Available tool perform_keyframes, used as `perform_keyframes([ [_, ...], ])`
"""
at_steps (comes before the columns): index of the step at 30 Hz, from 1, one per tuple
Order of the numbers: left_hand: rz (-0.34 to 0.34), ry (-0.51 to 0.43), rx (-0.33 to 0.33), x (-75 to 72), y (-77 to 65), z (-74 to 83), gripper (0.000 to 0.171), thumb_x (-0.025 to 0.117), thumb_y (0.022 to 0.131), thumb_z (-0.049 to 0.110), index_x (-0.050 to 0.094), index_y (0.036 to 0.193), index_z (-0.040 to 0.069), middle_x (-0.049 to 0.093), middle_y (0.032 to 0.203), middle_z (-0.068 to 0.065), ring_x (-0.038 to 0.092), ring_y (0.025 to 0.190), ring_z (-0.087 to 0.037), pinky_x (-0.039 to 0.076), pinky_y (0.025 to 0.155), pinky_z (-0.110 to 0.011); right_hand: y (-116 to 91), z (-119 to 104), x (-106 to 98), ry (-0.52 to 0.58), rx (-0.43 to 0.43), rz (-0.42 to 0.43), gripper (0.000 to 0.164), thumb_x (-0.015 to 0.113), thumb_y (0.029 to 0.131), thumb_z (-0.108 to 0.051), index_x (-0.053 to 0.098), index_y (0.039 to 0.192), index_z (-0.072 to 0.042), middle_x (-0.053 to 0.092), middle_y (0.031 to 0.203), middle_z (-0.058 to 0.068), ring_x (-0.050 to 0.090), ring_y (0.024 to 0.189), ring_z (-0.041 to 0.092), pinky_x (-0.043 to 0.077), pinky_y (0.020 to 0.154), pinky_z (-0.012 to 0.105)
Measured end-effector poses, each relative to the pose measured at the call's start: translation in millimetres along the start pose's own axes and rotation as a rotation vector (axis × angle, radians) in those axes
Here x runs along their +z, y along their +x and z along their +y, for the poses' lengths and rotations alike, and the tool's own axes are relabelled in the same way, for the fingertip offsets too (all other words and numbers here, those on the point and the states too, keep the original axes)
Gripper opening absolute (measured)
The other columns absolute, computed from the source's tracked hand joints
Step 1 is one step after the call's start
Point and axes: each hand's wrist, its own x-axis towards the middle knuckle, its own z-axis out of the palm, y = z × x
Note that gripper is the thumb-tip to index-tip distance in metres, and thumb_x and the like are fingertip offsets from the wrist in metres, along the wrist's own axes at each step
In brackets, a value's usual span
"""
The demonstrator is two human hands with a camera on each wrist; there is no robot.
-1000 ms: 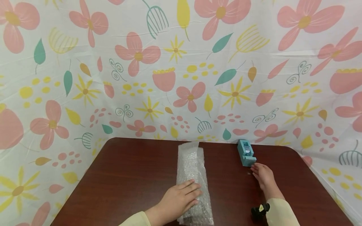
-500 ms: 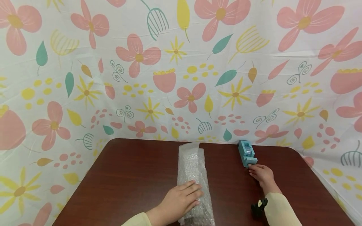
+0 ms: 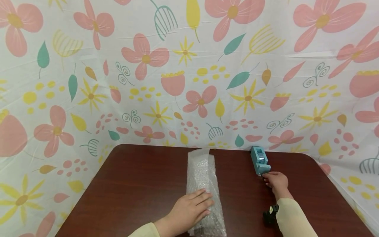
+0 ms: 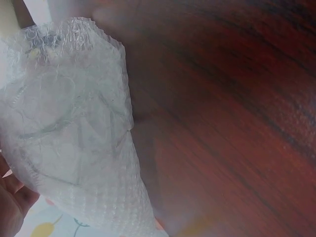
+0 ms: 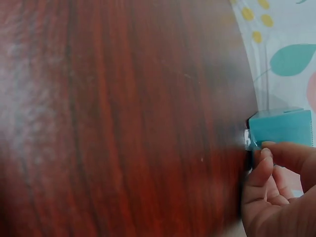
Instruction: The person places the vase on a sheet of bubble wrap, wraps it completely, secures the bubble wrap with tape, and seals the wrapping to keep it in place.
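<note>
A long bundle of bubble wrap (image 3: 202, 171) lies lengthwise on the table, folded over something that hardly shows through it. Across its near half rests my left hand (image 3: 189, 209), fingers extended and flat on the wrap. In the left wrist view the bubble wrap (image 4: 74, 128) fills the left side, with part of the hand at the edge. My right hand (image 3: 277, 183) is at the near end of a blue tape dispenser (image 3: 259, 160). Between its thumb and forefinger it pinches a short end of clear tape (image 5: 248, 139), close against the dispenser's front.
The dark red-brown wooden table (image 3: 148, 184) has rounded far corners. Behind it and along the sides hangs a floral cloth (image 3: 171, 112). A small black wrist camera (image 3: 270, 215) sits by the right sleeve (image 3: 294, 214).
My right fingertips went onto the dispenser's front edge, then drew back slightly toward me, and a shiny bit of tape now shows there. The left hand has stayed on the bubble wrap.
</note>
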Motion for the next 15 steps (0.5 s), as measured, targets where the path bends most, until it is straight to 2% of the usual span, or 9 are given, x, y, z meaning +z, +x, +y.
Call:
perform_keyframes([
  [11,0.004,0.006,-0.004,0.4,2.8,0.8,0.028,0.070,0.097,0.036,0.071,0.121,0.023,0.073,0.128,0.006,0.069,0.123,-0.013,0.051,0.108,-0.023,0.2,-3.5,2.4,-0.049,-0.016,0.036,0.024,0.068,0.091,-0.007,0.054,0.103,0.009,0.058,0.065,-0.003,0.056,0.058,0.007,0.052,0.054,0.023],
  [15,0.012,0.001,0.005,1.0,3.1,1.9,0.027,0.069,0.098,0.035,0.071,0.122,0.022,0.073,0.128,0.006,0.069,0.123,-0.014,0.052,0.107,-0.023,2.9,-2.4,1.2,-0.095,-0.010,0.043,0.025,0.069,0.089,-0.006,0.055,0.102,0.010,0.058,0.067,0.002,0.055,0.062,0.013,0.051,0.055,0.026],
])
